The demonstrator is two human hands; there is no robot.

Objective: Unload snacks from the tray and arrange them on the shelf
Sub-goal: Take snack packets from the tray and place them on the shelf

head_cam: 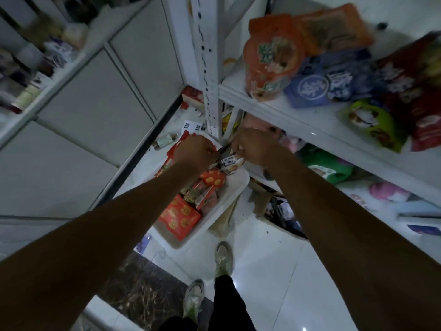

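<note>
A white tray (229, 201) sits on the floor below me with several red and orange snack packs (181, 216) in it. Both hands reach down over its far end. My left hand (194, 154) is curled, its fingers around something dark I cannot make out. My right hand (250, 146) pinches a small white and brown snack packet (230, 163) at its top edge. The white shelf (298, 120) on the right carries an orange bag (269, 65), a blue bag (317, 87), a green bag (372, 123) and a red bag (415, 91).
A lower shelf level (358, 187) holds a green pack (327, 166) and pink items. A white upright post (207, 68) stands just behind the tray. Grey cabinets (95, 103) line the left. Litter lies on the floor near the post. My shoes (223, 259) stand on white tiles.
</note>
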